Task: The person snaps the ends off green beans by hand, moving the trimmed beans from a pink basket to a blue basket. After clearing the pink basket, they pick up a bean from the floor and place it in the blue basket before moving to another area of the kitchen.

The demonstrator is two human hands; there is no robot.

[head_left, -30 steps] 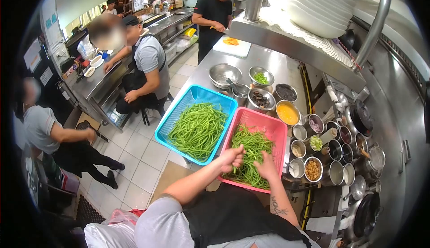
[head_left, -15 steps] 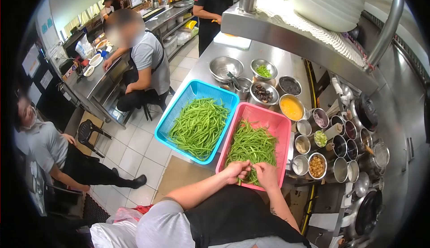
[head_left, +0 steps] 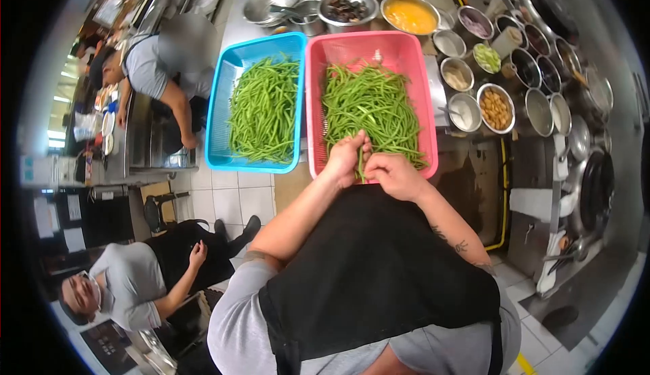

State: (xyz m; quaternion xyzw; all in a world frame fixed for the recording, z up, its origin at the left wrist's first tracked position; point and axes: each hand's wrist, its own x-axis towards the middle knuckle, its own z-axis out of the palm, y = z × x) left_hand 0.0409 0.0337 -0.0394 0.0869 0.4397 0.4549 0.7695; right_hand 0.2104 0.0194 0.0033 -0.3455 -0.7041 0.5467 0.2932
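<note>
Over the near edge of a pink basket (head_left: 430,114), my left hand (head_left: 349,158) is closed on green beans, some of which show below its fingers. Close beside it, my right hand (head_left: 396,174) has its fingers pinched together at the ends of these beans. Long green beans (head_left: 369,107) lie in a loose heap in the pink basket, in front of both hands. To the left, touching or nearly touching it, a blue basket (head_left: 211,128) holds another heap of green beans (head_left: 264,114).
Metal bowls stand behind the baskets, one with orange-yellow liquid (head_left: 409,16), another with dark pieces (head_left: 347,10). Several metal containers crowd the right, including one of browned cubes (head_left: 496,109). A person (head_left: 128,283) stands at lower left; another person (head_left: 152,70) leans at upper left.
The camera view has turned and tilted down, so the baskets appear higher and more upright. My hands remain together at the pink basket's near edge. The person at lower left has raised a hand.
</note>
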